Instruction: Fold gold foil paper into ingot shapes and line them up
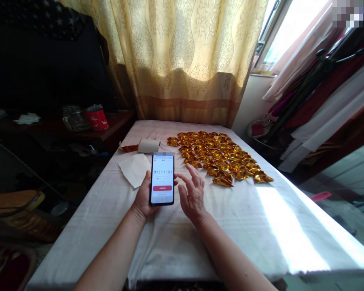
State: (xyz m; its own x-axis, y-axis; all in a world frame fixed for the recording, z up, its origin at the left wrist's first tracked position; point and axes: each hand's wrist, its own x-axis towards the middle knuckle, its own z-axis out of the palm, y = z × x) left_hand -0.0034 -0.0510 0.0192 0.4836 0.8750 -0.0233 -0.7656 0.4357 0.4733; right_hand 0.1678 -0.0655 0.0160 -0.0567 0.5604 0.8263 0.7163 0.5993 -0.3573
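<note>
My left hand [143, 197] is wrapped round a smartphone [162, 180], held upright above the white-covered table. Its lit screen shows a timer reading 01:11:01 and a red button. Just right of the phone is my right hand [193, 194], fingers apart and holding nothing; its fingertips come close to the phone's edge, and I cannot tell if they touch it. Beyond that hand, several folded gold foil ingots [221, 155] lie in rows. Behind the phone are a roll of paper [149, 146] with gold foil by it and a loose white paper sheet [135, 169].
The table [176, 258] has a white cloth with sunlight on its right side. A yellow curtain [182, 52] hangs behind it. On the dark cabinet at left stand a glass jar [75, 118] and a red cup [97, 119]. Clothes [330, 105] hang on a rack at right.
</note>
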